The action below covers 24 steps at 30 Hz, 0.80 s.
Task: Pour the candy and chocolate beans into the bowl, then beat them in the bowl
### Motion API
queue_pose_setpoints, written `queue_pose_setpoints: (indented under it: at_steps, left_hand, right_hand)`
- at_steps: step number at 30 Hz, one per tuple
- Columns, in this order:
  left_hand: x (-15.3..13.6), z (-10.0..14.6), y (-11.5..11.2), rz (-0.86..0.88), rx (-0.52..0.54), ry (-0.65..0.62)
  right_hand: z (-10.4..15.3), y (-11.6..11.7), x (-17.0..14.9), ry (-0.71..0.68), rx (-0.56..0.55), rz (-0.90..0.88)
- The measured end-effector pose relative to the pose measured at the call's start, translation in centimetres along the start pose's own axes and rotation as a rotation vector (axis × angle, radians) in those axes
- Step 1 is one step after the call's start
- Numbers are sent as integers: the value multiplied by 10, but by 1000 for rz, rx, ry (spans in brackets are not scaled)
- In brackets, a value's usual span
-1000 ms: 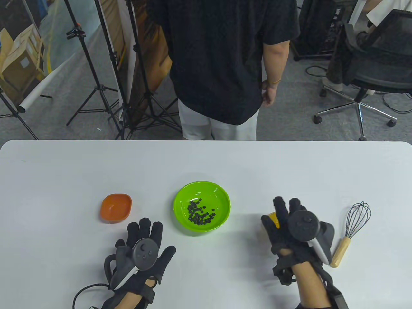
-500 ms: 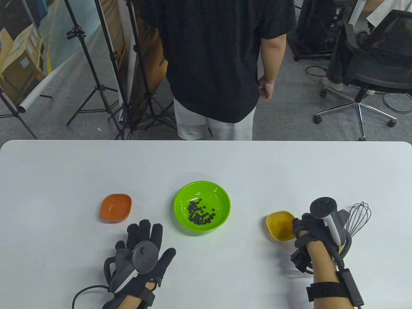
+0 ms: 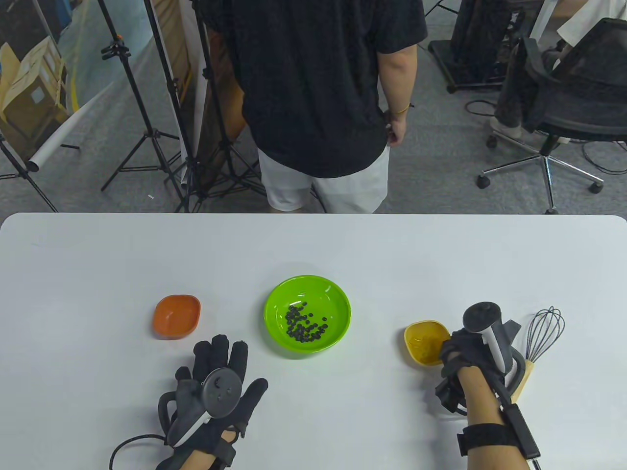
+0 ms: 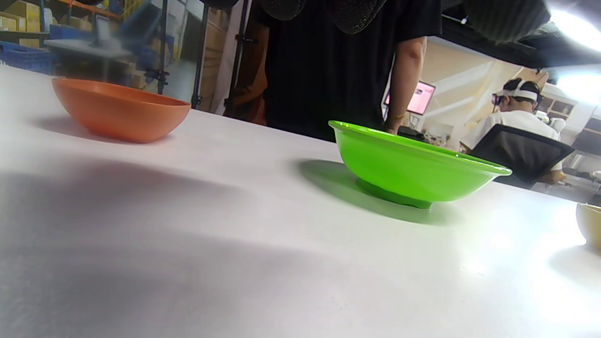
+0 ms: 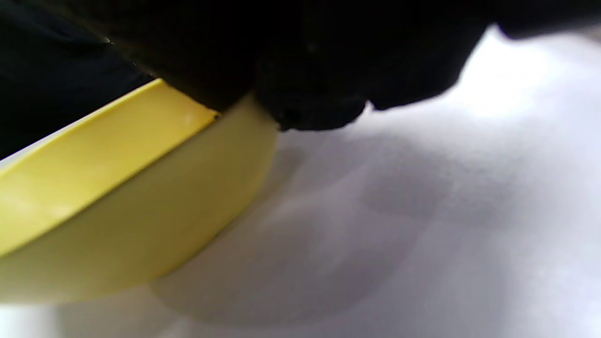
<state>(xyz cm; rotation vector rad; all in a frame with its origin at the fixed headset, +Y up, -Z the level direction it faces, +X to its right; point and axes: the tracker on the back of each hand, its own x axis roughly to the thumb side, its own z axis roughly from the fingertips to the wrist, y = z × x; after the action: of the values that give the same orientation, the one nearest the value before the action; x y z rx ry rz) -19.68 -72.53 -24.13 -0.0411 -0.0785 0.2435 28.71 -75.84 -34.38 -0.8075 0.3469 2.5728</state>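
Observation:
A green bowl (image 3: 323, 293) sits mid-table with dark chocolate beans (image 3: 303, 325) in its bottom. To its right is a small yellow bowl (image 3: 423, 342); my right hand (image 3: 448, 348) holds its right rim, thumb side on top. In the right wrist view the dark fingers (image 5: 310, 94) lie curled over the yellow bowl's (image 5: 117, 202) rim. I cannot make out what is in it. My left hand (image 3: 237, 364) lies flat and open on the table, below and left of the green bowl (image 4: 413, 171), holding nothing.
A small orange bowl (image 3: 176, 317) stands left of the green one and looks empty. A wire whisk (image 3: 541, 335) with a wooden handle lies just right of my right hand. A person in a black shirt (image 3: 313, 88) stands at the table's far edge.
My right hand turned from lying over the yellow bowl to its right side and took hold of the rim. The bowl shifted slightly left. The left hand stayed put.

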Motion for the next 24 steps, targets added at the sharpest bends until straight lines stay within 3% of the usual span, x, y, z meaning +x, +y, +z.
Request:
queue_pose_setpoints:
  at_steps: [7,13,18,24]
  left_hand:
    - [0,0,0,1,1,-3]
    - [0,1,0,7,1,-6]
    - [-2,1,2,19,7,-1]
    - [-6,1,3,33,15,7]
  right_hand:
    - [11,-12,16,-73,-62,-21]
    - [34,-22,68,-206,-104,-11]
    - [48,-12,120,-288,-109,-5]
    - [51,9,160,-319,-98,-24]
